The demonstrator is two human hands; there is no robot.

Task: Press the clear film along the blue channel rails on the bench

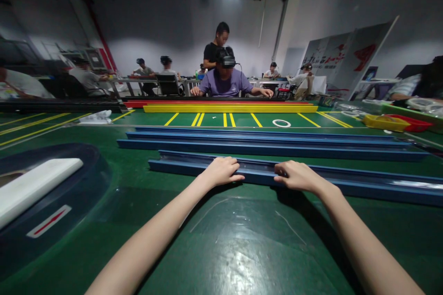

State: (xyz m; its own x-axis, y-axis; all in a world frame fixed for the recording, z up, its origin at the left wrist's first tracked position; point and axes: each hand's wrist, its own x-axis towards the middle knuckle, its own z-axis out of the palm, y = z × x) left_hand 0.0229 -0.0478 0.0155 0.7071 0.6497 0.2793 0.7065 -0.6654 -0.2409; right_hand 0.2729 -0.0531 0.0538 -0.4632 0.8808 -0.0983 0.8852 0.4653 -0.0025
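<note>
A long blue channel rail (190,169) lies across the green table (235,249) in front of me, its open side up. My left hand (221,171) is closed on the rail's near wall, thumb outside and fingers reaching over into the groove. Further right, my right hand (296,175) grips the same wall, its fingers curled over the edge and partly hidden. A short stretch of rail shows between the two hands. Just beyond lie more blue rails (207,146), parallel to this one and apart from it.
Yellow (228,109) and red rails lie at the far side, where a person in purple (226,80) sits. A white ring (281,123) rests on the yellow-striped surface. At left is a dark rounded piece with a white bar (41,184). Yellow and red trays (386,122) stand at right.
</note>
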